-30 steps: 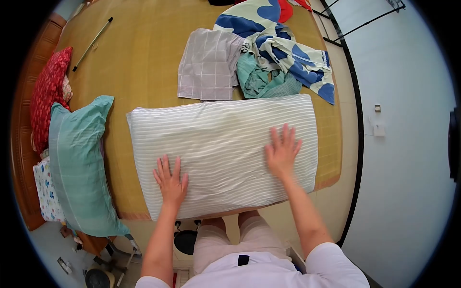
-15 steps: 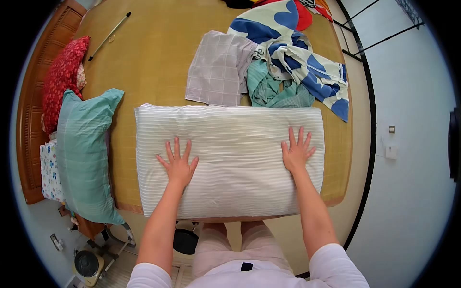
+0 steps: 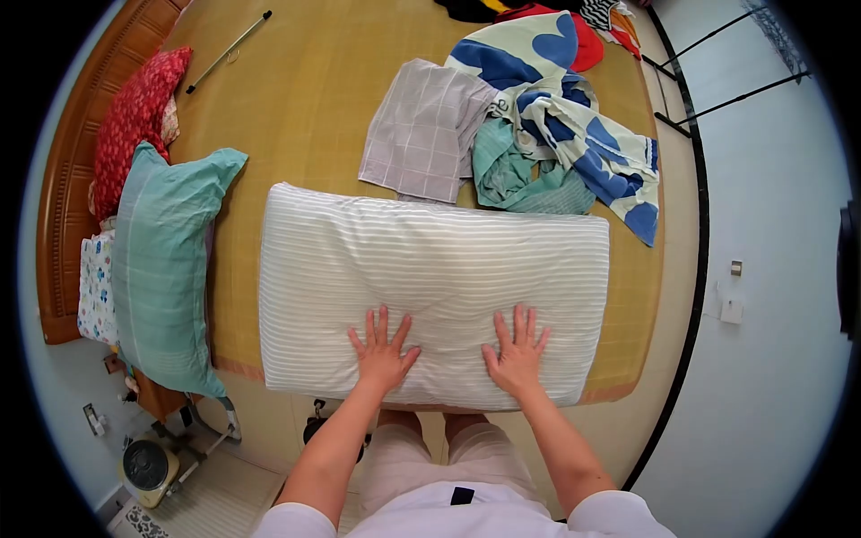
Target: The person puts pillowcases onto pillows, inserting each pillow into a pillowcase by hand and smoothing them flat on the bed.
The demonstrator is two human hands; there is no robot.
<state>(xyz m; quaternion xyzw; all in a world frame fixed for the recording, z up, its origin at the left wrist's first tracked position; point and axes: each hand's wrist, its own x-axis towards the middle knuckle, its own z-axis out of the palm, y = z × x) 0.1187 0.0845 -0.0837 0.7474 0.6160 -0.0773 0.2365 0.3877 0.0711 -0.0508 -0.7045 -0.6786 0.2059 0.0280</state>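
A white striped pillow [image 3: 430, 269] lies flat across the near edge of the bed. On its lower part, left of the middle, my left hand [image 3: 384, 357] rests palm down with fingers spread. My right hand [image 3: 517, 354] lies to the right of it, also palm down with spread fingers. Neither hand grips anything. Just beyond the pillow's far edge are a grey checked cloth [image 3: 421, 130] and a crumpled green cloth [image 3: 516, 175].
A green pillow [image 3: 166, 269] and a red pillow [image 3: 134, 125] lie at the left by the wooden headboard [image 3: 63, 242]. A blue-and-white cloth [image 3: 574, 125] is at the far right of the mat [image 3: 305, 108], and a thin rod [image 3: 229, 52] is at the far left.
Both hands have moved closer together and down toward the pillow's near edge. The view has shifted, and the pillow now sits slightly tilted.
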